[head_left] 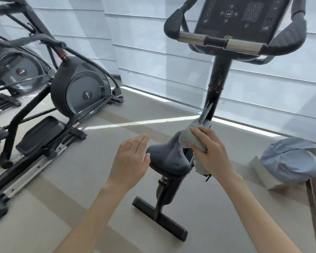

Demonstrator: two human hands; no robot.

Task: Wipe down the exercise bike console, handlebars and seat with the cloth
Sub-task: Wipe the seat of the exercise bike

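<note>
The black exercise bike stands in front of me. Its console is at the top right, framed by black handlebars with two silver grip sections. The black seat is low in the middle of the view. My right hand grips a grey-green cloth and presses it against the seat's narrow front end, next to the bike's post. My left hand hovers flat with its fingers apart at the seat's left side, holding nothing.
An elliptical trainer with pedals and floor rails fills the left side. A light blue bundle of fabric lies on a box at the right edge. The bike's rear foot bar rests on the grey floor. Blinds cover the window behind.
</note>
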